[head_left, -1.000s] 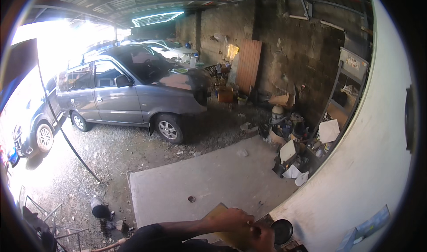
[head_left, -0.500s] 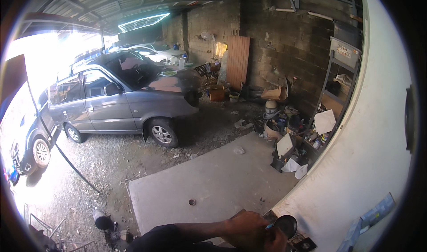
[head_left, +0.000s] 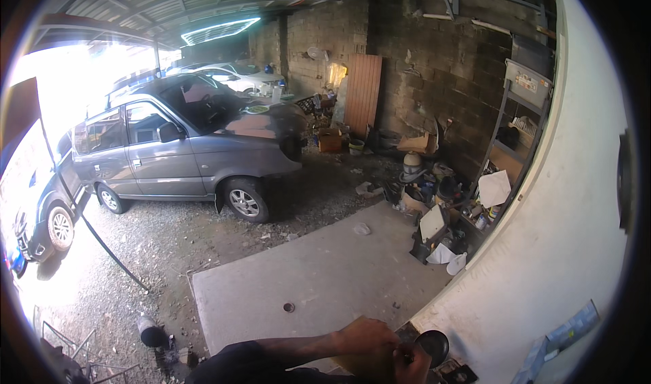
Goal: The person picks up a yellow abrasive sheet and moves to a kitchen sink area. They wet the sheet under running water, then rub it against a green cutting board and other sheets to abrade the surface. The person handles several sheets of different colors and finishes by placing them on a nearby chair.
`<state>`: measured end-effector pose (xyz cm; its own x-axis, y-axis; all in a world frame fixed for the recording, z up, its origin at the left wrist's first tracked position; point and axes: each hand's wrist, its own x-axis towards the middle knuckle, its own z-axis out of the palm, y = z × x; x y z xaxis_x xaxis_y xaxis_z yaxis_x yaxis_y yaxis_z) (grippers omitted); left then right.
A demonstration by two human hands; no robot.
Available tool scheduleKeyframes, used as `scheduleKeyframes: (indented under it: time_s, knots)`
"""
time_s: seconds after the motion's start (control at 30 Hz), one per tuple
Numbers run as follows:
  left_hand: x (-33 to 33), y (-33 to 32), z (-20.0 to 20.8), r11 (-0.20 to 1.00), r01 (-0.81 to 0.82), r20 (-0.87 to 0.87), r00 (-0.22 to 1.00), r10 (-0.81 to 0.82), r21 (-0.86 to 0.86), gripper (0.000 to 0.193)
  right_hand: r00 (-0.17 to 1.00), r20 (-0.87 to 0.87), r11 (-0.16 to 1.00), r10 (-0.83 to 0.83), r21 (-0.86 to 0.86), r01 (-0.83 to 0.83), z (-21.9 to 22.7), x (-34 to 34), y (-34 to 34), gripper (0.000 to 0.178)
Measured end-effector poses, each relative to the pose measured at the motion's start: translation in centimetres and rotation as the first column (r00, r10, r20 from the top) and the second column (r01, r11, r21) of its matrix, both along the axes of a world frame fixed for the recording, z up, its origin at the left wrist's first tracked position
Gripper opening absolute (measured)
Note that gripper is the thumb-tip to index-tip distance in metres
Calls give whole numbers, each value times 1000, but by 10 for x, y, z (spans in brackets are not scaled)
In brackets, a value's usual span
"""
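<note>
My left hand (head_left: 366, 336) reaches across from the lower edge, back of the hand up, its fingers curled in. My right hand (head_left: 411, 365) is just beside it at the bottom of the view, fingers pinched together. Whatever the two hands hold between them is hidden behind the fingers. Below my left hand shows a blurred brownish-yellow surface (head_left: 369, 365) that I cannot identify. A small black frying pan (head_left: 434, 345) lies right beyond my right hand, near the white wall. Dark stove-like parts (head_left: 461, 372) show next to it.
The concrete slab (head_left: 271, 286) carries a small round cup-like object (head_left: 289, 307). A grey car (head_left: 163, 160) stands on gravel at the left. Clutter (head_left: 434, 214) and a shelf rack (head_left: 505, 136) line the right side. A white wall (head_left: 542, 248) borders my right.
My left hand has shifted slightly left and up, and my right hand slightly left. A bit of blue by the fingers no longer shows. The view has tilted a little.
</note>
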<state>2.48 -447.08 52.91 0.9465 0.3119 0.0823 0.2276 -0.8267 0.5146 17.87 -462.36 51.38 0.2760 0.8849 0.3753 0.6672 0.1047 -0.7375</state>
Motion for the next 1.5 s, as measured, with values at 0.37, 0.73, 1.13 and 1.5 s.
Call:
scheduleKeyframes:
  time_s: [0.37, 0.73, 1.13, 1.5]
  knots:
    - [14, 17, 25, 894, -201, 389, 921, 33, 399, 66, 983, -45, 958, -179, 222, 184, -42, 36, 38, 14]
    - [27, 6, -23, 593, -135, 287, 776, 562, -794, 81, 863, -483, 890, -151, 314, 332, -36, 53, 68, 23]
    - [23, 11, -48, 387, -2, 253, 755, 605, -922, 37, 916, -261, 807, -306, 439, 395, -32, 41, 75, 16]
    - [24, 20, -43, 432, 58, 313, 776, 547, -900, 32, 914, -124, 821, -387, 404, 403, -11, 48, 69, 12]
